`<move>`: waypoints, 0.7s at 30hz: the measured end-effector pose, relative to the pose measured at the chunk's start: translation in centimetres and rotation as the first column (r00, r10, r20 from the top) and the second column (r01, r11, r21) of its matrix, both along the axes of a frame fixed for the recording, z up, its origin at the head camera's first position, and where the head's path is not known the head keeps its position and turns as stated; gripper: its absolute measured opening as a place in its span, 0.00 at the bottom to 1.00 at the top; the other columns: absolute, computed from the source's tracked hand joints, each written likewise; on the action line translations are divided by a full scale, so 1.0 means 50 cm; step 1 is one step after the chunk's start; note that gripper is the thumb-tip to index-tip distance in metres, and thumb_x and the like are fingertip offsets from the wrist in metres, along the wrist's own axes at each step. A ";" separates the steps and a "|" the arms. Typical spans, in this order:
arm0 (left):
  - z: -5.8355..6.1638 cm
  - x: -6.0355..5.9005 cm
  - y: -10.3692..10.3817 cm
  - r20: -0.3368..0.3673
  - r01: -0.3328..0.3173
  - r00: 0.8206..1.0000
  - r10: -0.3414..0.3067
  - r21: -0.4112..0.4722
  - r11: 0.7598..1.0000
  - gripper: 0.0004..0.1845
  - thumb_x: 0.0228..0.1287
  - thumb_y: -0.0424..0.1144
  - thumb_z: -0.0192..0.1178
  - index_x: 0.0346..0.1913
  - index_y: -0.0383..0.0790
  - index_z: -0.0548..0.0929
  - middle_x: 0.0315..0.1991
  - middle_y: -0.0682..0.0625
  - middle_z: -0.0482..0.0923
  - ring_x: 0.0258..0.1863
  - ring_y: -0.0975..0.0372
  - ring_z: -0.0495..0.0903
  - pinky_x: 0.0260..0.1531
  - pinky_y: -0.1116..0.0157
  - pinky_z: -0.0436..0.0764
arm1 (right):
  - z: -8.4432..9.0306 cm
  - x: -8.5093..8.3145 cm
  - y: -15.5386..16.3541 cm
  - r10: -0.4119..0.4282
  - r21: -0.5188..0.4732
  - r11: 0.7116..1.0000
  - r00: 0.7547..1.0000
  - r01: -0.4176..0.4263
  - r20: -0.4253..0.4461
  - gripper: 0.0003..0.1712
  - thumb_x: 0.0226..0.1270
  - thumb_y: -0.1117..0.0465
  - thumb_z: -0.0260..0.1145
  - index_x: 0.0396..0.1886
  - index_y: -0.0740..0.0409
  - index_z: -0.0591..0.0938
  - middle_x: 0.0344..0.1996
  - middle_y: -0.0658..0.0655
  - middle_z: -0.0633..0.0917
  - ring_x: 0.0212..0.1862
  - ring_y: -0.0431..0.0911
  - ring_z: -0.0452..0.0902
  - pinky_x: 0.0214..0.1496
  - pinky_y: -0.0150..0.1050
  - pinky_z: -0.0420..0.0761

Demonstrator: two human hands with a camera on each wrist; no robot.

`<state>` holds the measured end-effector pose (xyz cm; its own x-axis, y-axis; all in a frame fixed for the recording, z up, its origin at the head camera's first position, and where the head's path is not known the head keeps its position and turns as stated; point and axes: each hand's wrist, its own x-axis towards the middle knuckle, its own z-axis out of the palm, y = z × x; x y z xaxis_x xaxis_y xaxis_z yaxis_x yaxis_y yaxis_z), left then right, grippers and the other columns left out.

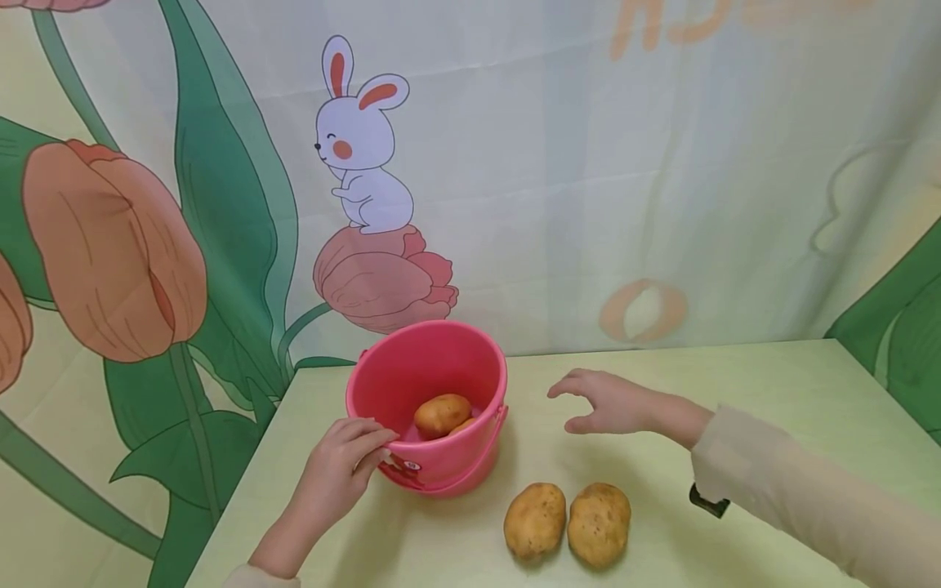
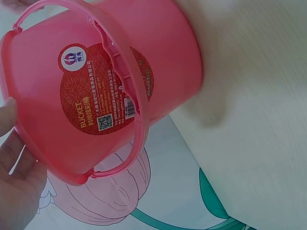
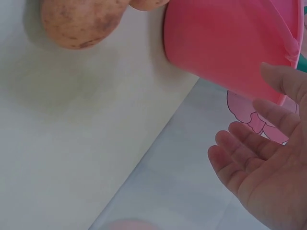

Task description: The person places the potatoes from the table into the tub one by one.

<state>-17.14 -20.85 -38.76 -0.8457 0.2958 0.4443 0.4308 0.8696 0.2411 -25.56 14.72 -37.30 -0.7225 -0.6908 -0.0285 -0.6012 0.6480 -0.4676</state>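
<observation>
A pink bucket (image 1: 441, 469) stands toward the back left of the table, its handle hanging down its side. My left hand (image 1: 340, 461) pinches the near left rim between thumb and fingers. Inside the bucket lies a potato (image 1: 443, 415), and part of another shows below it. In the left wrist view, a red label (image 2: 91, 103) covers the bucket's side. My right hand (image 1: 613, 402) hovers over the table right of the bucket, fingers spread and nothing in them. Nearer to me lie two potatoes side by side, the left potato (image 1: 535, 521) and the right potato (image 1: 599, 525).
The pale table (image 1: 764, 408) extends to the right, past my right sleeve (image 1: 794, 482). Behind it hangs a cloth backdrop (image 1: 551, 180) printed with tulips and a rabbit. A dark band (image 1: 709, 500) hangs under my right wrist.
</observation>
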 end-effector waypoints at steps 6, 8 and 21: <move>0.001 -0.001 0.000 0.002 0.004 1.000 -0.004 0.002 1.000 0.15 0.44 0.33 0.67 0.40 0.47 0.84 0.38 0.54 0.79 0.43 0.60 0.72 0.37 0.64 0.81 | -0.013 0.007 0.012 0.032 -0.023 0.999 0.999 -0.032 -0.002 0.23 0.55 0.56 0.63 0.51 0.59 0.74 0.49 0.58 0.76 0.52 0.54 0.70 0.53 0.50 0.71; 0.001 -0.001 0.000 0.003 0.001 1.000 -0.001 0.002 1.000 0.15 0.44 0.33 0.67 0.39 0.47 0.84 0.38 0.54 0.78 0.43 0.61 0.72 0.38 0.64 0.80 | -0.015 0.010 0.015 0.037 -0.036 0.999 0.999 -0.037 0.000 0.23 0.55 0.56 0.63 0.51 0.59 0.74 0.48 0.59 0.76 0.52 0.55 0.70 0.52 0.51 0.71; 0.000 0.000 0.000 -0.014 0.015 1.000 -0.014 0.006 1.000 0.14 0.45 0.33 0.67 0.39 0.46 0.84 0.38 0.53 0.78 0.43 0.60 0.72 0.38 0.63 0.80 | -0.024 0.018 0.023 0.008 -0.001 1.000 0.995 -0.008 0.096 0.24 0.54 0.59 0.63 0.52 0.59 0.73 0.51 0.59 0.74 0.52 0.55 0.70 0.53 0.51 0.71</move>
<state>-17.17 -20.86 -38.74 -0.8349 0.3053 0.4579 0.4468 0.8619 0.2399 -24.66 15.88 -38.51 -0.7110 -0.6964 -0.0975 -0.5583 0.6433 -0.5240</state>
